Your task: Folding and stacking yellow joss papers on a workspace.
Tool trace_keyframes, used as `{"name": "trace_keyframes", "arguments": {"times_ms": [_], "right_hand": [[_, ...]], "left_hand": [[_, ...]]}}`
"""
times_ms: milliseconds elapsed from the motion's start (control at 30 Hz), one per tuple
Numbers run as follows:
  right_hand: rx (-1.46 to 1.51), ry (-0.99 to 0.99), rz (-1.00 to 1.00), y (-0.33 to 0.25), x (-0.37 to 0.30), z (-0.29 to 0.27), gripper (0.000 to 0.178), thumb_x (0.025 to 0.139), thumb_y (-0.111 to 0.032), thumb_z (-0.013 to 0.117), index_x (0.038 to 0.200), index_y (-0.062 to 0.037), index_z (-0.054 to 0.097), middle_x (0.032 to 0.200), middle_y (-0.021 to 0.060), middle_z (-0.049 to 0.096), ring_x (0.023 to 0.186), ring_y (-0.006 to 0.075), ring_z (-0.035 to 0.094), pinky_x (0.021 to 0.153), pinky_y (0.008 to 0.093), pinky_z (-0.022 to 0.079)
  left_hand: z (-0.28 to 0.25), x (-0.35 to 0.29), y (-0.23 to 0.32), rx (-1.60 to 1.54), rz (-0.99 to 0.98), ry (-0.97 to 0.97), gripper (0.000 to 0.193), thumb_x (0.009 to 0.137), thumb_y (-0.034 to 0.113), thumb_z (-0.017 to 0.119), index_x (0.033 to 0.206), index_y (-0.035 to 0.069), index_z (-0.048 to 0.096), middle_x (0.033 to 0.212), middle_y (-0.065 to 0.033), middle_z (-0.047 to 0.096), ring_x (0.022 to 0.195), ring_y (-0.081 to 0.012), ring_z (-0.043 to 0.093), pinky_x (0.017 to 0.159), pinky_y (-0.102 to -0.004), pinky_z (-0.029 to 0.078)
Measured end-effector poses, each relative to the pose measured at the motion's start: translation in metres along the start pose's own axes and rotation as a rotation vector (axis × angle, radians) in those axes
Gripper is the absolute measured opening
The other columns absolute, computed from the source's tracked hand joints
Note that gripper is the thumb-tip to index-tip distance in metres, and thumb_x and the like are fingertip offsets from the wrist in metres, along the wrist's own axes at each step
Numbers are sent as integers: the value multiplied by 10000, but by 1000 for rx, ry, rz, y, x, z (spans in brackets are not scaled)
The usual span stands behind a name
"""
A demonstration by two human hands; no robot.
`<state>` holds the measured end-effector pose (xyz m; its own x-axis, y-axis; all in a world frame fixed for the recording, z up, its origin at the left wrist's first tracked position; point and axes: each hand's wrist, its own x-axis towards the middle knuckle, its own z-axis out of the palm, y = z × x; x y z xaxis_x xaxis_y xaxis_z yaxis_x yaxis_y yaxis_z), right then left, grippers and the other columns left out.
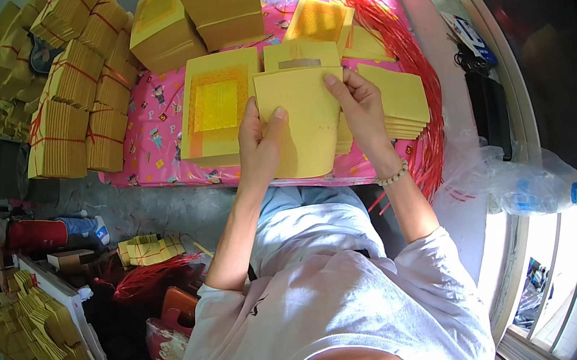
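Between my hands is a yellow paper sheet, held upright over the table's near edge; whether it is one sheet or a thin stack I cannot tell. My left hand grips its left side, thumb on the face. My right hand, with a beaded bracelet on the wrist, pinches the upper right corner. Left of it lies a thick stack of yellow paper with a shiny gold square on top. Behind the held sheet, more yellow paper shows in part. Fanned yellow sheets lie beside my right hand.
A pink patterned cloth covers the table. Tall paper stacks stand at the back, tied bundles at the left. Red strands hang along the right edge, near a plastic bag. Another person works at far left.
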<state>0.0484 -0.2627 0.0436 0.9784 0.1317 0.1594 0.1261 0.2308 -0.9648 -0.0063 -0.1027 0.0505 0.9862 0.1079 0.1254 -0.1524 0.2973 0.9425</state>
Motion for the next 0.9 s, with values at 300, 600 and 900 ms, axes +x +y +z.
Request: {"name": "trace_keyframes", "arguments": {"times_ms": [300,600,900], "right_hand": [[-25,-174,191,-4,-23,-10,226,909,-171,630,995,35,662,854,25,667,737,46,588,637,202,474],[-82,-257,249,-5,-33,-22,250,906,-170,632,1010,56,657,871,59,682,803,85,635,698,220,526],[-82,-263,331,4,-40,-24,251,905,-153,629,1036,61,647,905,64,680,810,96,639,719,232,534]], "left_hand": [[-4,3,2,1,-50,-21,233,934,68,506,1161,15,494,1055,-45,600,934,-78,563,801,-228,460],[-4,0,-2,-7,-84,-63,288,939,61,496,1221,6,474,1108,-62,594,996,-97,558,843,-242,453],[-4,2,-8,-8,-59,-40,272,937,71,504,1202,13,477,1088,-50,591,979,-90,555,835,-237,451]]}}
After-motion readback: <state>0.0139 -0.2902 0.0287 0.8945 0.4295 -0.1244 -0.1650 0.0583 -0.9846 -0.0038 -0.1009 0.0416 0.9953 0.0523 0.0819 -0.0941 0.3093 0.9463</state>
